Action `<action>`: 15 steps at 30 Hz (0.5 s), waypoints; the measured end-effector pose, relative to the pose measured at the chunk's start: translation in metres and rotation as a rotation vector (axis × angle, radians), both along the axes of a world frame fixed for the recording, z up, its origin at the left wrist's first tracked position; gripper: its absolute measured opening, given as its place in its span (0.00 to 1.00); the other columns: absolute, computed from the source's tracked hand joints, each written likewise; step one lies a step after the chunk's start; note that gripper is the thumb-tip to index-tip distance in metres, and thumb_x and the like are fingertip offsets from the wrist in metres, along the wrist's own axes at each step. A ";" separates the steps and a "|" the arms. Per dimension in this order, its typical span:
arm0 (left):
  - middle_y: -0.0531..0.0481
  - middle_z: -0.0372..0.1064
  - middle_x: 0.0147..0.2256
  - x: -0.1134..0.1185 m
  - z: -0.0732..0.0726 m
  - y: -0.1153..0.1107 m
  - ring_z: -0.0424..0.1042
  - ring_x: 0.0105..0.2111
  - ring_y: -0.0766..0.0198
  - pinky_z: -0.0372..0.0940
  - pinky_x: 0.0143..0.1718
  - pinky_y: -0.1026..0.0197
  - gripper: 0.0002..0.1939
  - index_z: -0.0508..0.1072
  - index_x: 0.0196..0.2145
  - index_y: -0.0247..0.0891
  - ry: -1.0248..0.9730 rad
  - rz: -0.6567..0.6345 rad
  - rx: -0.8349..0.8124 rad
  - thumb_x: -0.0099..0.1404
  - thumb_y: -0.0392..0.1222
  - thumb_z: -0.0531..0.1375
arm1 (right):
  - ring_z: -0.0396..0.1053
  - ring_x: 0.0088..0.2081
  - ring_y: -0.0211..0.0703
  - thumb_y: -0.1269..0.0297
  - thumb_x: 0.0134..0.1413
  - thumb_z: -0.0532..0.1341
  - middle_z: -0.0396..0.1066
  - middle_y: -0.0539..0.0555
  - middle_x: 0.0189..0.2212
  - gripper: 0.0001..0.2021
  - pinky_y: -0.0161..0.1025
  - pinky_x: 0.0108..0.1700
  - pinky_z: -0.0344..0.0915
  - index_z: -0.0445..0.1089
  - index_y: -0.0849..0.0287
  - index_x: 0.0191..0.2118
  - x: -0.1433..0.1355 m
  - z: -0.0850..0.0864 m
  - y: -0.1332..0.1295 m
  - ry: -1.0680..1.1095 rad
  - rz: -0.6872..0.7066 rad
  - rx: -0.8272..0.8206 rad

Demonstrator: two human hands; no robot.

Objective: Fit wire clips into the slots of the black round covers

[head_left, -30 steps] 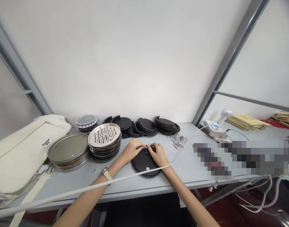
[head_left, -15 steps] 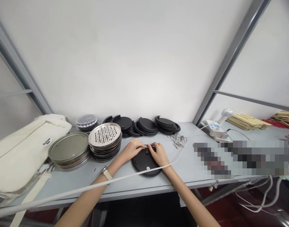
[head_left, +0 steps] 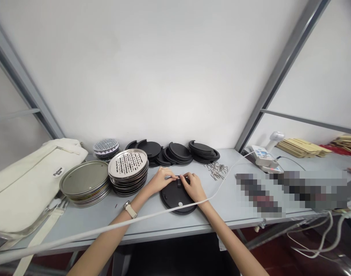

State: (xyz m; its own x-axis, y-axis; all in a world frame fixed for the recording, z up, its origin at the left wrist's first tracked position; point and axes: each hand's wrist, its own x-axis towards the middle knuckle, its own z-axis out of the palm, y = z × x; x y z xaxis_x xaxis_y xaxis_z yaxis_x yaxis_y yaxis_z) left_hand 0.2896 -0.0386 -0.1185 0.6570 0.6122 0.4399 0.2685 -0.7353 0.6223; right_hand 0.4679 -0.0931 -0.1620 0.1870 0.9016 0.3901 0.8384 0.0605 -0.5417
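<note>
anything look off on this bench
Yes: the white cable slants across in front of the black disc, seemingly in the way. Also, the wire pieces lie in a loose tangle.

A round black disc (head_left: 175,197) is touched at its far edge by the left hand (head_left: 161,181) and the right hand (head_left: 194,188), fingertips nearly meeting. On the surface (head_left: 224,209), small metal pieces (head_left: 216,170) are strewn near piled black holders (head_left: 179,150); round plates (head_left: 127,164) are stacked at left.
</note>
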 end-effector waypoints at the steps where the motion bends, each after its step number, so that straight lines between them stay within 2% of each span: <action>1: 0.51 0.76 0.33 0.000 -0.001 0.001 0.70 0.38 0.62 0.55 0.47 0.59 0.05 0.79 0.31 0.40 0.000 0.000 -0.004 0.62 0.37 0.61 | 0.68 0.38 0.48 0.53 0.60 0.52 0.71 0.58 0.32 0.16 0.41 0.43 0.60 0.70 0.58 0.35 0.000 0.000 0.000 -0.004 -0.003 -0.003; 15: 0.51 0.76 0.33 0.003 -0.007 0.006 0.71 0.39 0.61 0.56 0.50 0.57 0.05 0.79 0.29 0.41 -0.037 0.029 -0.046 0.60 0.37 0.62 | 0.68 0.39 0.48 0.56 0.60 0.53 0.71 0.57 0.33 0.13 0.42 0.45 0.59 0.70 0.58 0.35 -0.002 0.003 -0.001 -0.024 -0.005 -0.036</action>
